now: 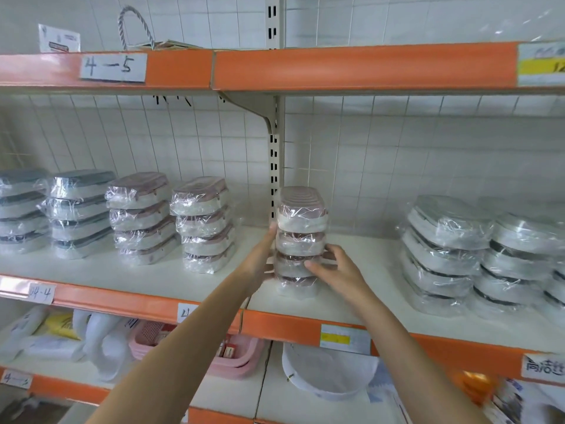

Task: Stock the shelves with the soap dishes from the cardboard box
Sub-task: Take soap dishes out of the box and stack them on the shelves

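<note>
Between my hands stands a stack of four wrapped soap dishes (pixel 301 240) on the shelf (pixel 367 264): left hand (pixel 260 258) flat-fingered against its side, right hand (pixel 333 270) curled round its front.

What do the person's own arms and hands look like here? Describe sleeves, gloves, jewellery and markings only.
Both arms are bare right up to the frame's bottom edge: no sleeve shows on either. The left hand and the right hand wear no gloves. No watch, bracelet or ring can be seen, and no markings. The far sides of the fingers are hidden behind the wrapped stack.
</note>
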The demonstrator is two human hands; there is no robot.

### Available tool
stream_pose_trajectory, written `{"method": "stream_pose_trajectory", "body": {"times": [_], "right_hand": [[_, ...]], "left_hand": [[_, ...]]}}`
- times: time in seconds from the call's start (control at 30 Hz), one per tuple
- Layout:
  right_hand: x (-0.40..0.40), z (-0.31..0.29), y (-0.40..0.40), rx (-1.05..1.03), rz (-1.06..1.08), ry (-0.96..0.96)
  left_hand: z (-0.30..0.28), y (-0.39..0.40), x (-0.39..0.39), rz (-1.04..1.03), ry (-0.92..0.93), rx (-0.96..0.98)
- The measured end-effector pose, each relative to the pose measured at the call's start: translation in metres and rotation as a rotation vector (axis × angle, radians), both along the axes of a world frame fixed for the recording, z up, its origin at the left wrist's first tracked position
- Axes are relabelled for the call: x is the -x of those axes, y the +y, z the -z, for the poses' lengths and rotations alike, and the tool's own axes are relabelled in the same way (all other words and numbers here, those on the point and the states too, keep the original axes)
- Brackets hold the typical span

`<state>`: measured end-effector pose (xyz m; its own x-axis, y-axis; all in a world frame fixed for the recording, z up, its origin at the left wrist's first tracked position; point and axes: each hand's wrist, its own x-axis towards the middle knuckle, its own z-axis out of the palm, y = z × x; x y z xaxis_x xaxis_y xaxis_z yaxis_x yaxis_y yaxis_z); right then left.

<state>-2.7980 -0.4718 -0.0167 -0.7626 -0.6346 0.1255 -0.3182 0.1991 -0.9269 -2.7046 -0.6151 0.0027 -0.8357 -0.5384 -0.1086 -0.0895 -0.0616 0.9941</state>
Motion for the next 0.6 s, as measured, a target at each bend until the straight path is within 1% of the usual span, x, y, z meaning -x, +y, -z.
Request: {"method": "stream_pose_trajectory", "body": {"times": [0.1, 0.2, 0.3, 0.33, 0.43, 0.53, 0.6], "right_hand": [[0.003, 0.007, 0.008, -0.028, 0.102, 0.068], [0.009, 0.006, 0.033, -0.039, 0.194, 0.087], [0.012, 0.004, 0.063, -0.042, 0.313, 0.165], [0.013, 0.003, 0.071, -0.084, 0.365, 0.202], [0.02, 0.004, 0.091, -0.311, 0.518, 0.336], [0.023, 0.001, 0.103, -0.32, 0.585, 0.31], [0.019, 0.0, 0.106, -0.352, 0.618, 0.325]], "left_hand": [[0.008, 0.012, 0.012, 0.089, 0.033, 0.024], [0.013, 0.029, 0.028, 0.189, 0.035, 0.013], [0.015, 0.056, 0.049, 0.28, 0.055, -0.001], [0.015, 0.067, 0.056, 0.3, 0.06, 0.002], [0.016, 0.09, 0.071, 0.277, 0.083, 0.063], [0.022, 0.098, 0.081, 0.238, 0.06, 0.096], [0.022, 0.097, 0.081, 0.248, 0.038, 0.118]]}}
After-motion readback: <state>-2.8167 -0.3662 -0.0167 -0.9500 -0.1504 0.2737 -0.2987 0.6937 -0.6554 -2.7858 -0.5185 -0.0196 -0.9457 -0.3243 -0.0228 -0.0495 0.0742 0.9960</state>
